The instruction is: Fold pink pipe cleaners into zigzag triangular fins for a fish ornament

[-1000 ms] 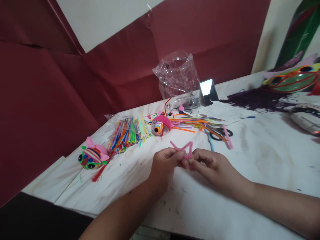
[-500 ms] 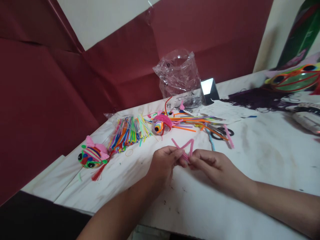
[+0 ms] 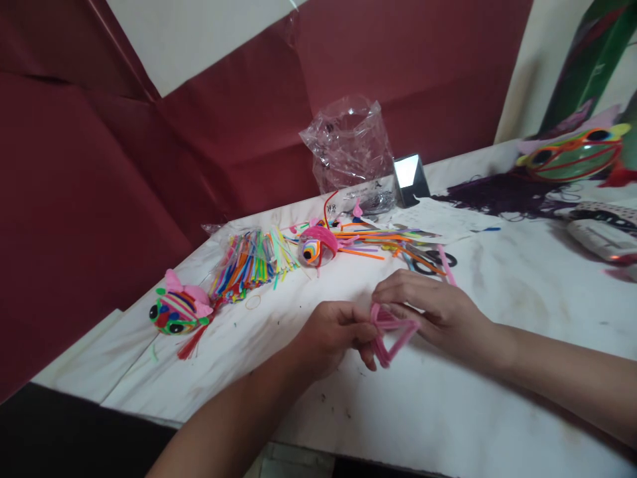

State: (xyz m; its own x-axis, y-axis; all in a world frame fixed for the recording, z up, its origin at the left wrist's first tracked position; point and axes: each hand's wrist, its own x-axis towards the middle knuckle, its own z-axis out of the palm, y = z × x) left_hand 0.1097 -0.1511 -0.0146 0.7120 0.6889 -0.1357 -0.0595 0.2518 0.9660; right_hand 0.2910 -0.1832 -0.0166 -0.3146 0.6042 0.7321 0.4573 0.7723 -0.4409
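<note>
A pink pipe cleaner [image 3: 391, 337], bent into a rough triangle, hangs between both my hands just above the white table [image 3: 497, 398]. My left hand [image 3: 336, 332] pinches its left corner with closed fingers. My right hand [image 3: 432, 309] curls over its top and right side, fingers closed on it. Behind my hands lie loose pipe cleaners [image 3: 388, 240] in orange, pink and blue, and a pink ball with an eye [image 3: 317, 244].
A bundle of coloured sticks in plastic [image 3: 246, 264] and a striped fish-like craft [image 3: 178, 311] lie at the left. A clear plastic bag [image 3: 348, 143] and a small mirror [image 3: 408, 176] stand at the back. Black scissors [image 3: 432, 262] lie behind my right hand. A green mask [image 3: 572, 156] lies far right.
The pipe cleaner was a W pointing up from my fingers; now it is turned down into a triangle, and my right hand has moved over its top.
</note>
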